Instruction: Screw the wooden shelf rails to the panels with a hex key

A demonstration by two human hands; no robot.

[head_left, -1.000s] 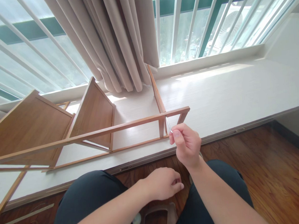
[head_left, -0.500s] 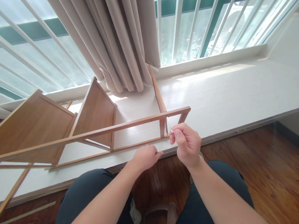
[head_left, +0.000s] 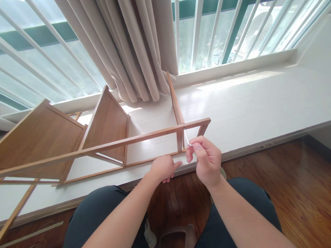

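Note:
A bamboo shelf frame [head_left: 106, 145] lies on its side on the white window ledge [head_left: 249, 102]. My right hand [head_left: 207, 162] pinches a small metal hex key [head_left: 187, 137] whose tip meets the joint where a short upright post joins the frame's top rail. My left hand [head_left: 164, 168] rests on the frame's lower rail just left of that post, fingers curled loosely over the rail and the ledge's edge. Two shelf boards [head_left: 106, 123] stand tilted in the frame further left.
A beige curtain [head_left: 140, 44] hangs behind the frame against the barred window. Dark wood floor [head_left: 294, 191] lies to the right below the ledge. My knees in dark trousers [head_left: 103, 218] sit close to the ledge. A brown footwear item [head_left: 173, 240] lies between my legs.
My left hand rose from my lap to the frame's lower rail beside the post. My right hand stayed at the joint with the hex key, shifting only slightly.

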